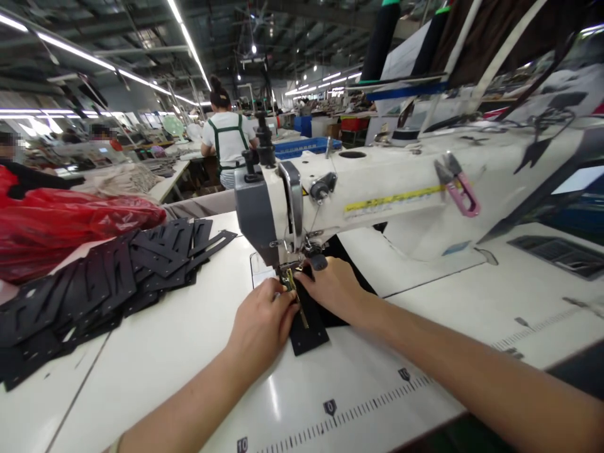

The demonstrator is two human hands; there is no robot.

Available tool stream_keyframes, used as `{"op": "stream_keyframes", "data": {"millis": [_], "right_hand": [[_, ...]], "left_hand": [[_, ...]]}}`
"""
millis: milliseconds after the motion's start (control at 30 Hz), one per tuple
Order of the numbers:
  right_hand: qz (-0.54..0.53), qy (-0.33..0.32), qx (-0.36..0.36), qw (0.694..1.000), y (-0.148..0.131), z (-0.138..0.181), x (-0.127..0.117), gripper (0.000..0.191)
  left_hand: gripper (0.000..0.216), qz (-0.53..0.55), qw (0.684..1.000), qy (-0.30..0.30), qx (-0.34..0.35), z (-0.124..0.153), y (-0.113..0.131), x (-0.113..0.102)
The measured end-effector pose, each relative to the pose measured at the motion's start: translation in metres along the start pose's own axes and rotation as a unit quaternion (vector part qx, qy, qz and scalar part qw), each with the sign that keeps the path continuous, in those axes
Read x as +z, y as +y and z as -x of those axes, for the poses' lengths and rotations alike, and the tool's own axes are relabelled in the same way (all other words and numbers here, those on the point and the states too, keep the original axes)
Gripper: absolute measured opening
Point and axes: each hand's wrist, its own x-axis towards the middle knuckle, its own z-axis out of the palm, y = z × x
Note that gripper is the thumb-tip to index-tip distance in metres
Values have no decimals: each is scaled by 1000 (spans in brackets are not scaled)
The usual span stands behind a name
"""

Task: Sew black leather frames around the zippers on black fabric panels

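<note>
A white and grey sewing machine [330, 195] stands on the white table [189, 352]. Under its needle lies a black cut piece [309, 333] with a brass zipper [298, 301] running down it. My left hand [262, 324] is on the left side of the piece, fingers curled and pressing the piece and zipper near the presser foot. My right hand [335, 286] lies on the right side of the piece, fingers pressed down close to the needle, with a dark cap on one fingertip.
A heap of black cut pieces [104, 283] lies to the left, beside a red plastic bag [56, 226]. Pink thread snips [460, 185] rest on the machine arm. A ruler scale [340, 412] runs along the table front. A person in a white top [229, 138] sits further back.
</note>
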Motion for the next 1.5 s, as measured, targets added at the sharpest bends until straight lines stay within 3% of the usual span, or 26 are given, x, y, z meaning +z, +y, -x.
{"op": "stream_keyframes", "data": {"millis": [100, 133, 200, 367, 500, 667, 933, 1500], "right_hand": [[-22, -2, -142, 990, 1, 36, -16, 34], [-32, 0, -217, 976, 1, 48, -18, 44], [-33, 11, -293, 956, 0, 66, -17, 44], [16, 124, -342, 932, -2, 74, 2, 30], [63, 140, -401, 903, 3, 71, 2, 31], [23, 154, -391, 907, 9, 67, 3, 26], [-1, 225, -344, 912, -7, 63, 9, 33], [-38, 241, -337, 909, -1, 54, 19, 39]], "left_hand": [[17, 6, 1000, 2, -3, 7, 1, -3], [19, 8, 1000, 2, 1, 11, 2, -4], [25, 15, 1000, 1, 14, 21, 5, -7], [31, 35, 999, 14, 17, 37, 16, -12], [30, 29, 999, 27, 25, 35, 18, -16], [31, 36, 999, 6, 37, 31, 16, -23], [30, 38, 997, 35, 56, 31, 9, -13], [31, -52, 987, 31, 150, 23, -3, -8]]}}
